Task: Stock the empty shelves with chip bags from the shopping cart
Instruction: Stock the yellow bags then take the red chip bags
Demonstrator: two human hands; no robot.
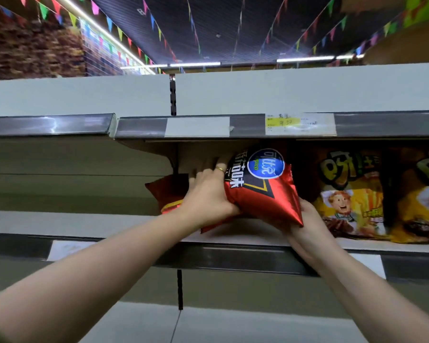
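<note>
A red chip bag with a blue round logo stands tilted on the middle shelf. My left hand lies against its left side, fingers reaching back into the shelf. My right hand grips its lower right corner from below. Behind my left hand lies another red bag, partly hidden. The shopping cart is out of view.
Yellow and brown chip bags fill the same shelf to the right, close to the red bag. The shelf above hangs low over the bags and carries a price label. Shelf boards to the left and below are bare.
</note>
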